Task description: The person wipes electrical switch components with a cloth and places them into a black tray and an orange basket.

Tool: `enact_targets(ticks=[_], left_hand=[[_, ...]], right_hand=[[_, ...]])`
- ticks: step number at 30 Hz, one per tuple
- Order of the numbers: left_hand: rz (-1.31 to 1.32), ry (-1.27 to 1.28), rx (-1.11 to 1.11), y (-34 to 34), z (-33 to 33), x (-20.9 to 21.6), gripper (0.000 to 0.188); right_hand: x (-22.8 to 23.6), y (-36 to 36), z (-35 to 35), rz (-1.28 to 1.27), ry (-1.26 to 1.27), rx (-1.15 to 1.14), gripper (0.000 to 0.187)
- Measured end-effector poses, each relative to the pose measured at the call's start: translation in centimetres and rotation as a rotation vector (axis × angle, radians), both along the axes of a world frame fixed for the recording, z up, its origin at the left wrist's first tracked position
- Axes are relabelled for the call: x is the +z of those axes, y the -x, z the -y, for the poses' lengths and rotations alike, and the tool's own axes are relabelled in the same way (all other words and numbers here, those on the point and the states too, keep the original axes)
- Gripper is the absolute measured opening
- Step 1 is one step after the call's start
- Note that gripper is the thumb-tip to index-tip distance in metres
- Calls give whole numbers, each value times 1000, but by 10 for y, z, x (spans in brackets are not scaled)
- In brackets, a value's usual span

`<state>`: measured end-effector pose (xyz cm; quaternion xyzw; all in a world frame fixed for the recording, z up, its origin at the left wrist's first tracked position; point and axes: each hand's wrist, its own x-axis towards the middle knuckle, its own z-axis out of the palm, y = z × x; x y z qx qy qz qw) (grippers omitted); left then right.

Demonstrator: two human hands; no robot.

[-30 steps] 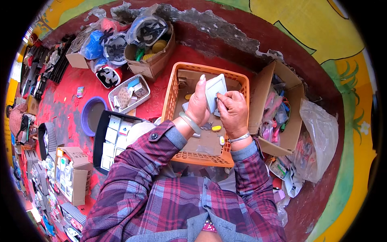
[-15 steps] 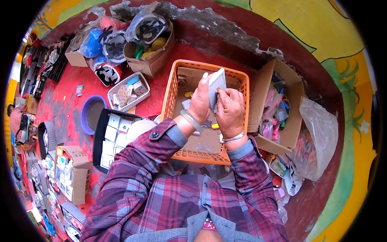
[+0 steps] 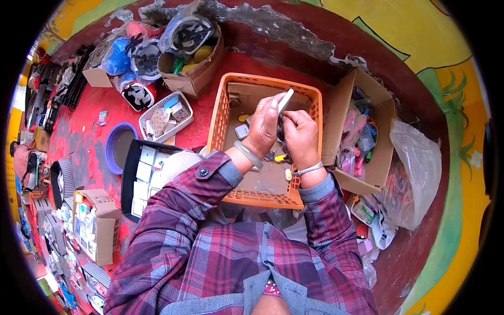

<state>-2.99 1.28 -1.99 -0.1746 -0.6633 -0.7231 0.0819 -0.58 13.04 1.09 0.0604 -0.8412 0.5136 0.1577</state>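
Over the orange plastic basket, my left hand is closed around a thin white rectangular object, seen nearly edge-on. Its kind does not show. My right hand is pressed up against the other side of that object, fingers bent in a pinch. Something small and dark shows by the right fingertips; I cannot make out what it is. Below the hands, a small white square item and a yellow item lie on the basket's cardboard-lined bottom.
A cardboard box of bagged colourful goods stands right of the basket, beside a clear plastic bag. To the left are a white small basket, a purple basin and a black tray of white boxes. Another filled carton stands behind.
The white object has turned from showing its broad face to nearly edge-on. My right fingers have shifted slightly down along it, and the dark bit by them shows more.
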Motion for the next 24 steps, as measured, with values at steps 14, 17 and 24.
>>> enact_targets(ticks=[14, 17, 24], left_hand=[[738, -1134, -220, 27, 28, 35, 64], [757, -1169, -193, 27, 32, 38, 60], [782, -1154, -219, 27, 33, 37, 60]], right_hand=[[27, 12, -78, 515, 822, 244, 52], [32, 12, -83, 571, 1058, 298, 42], [-13, 25, -78, 317, 355, -27, 14]])
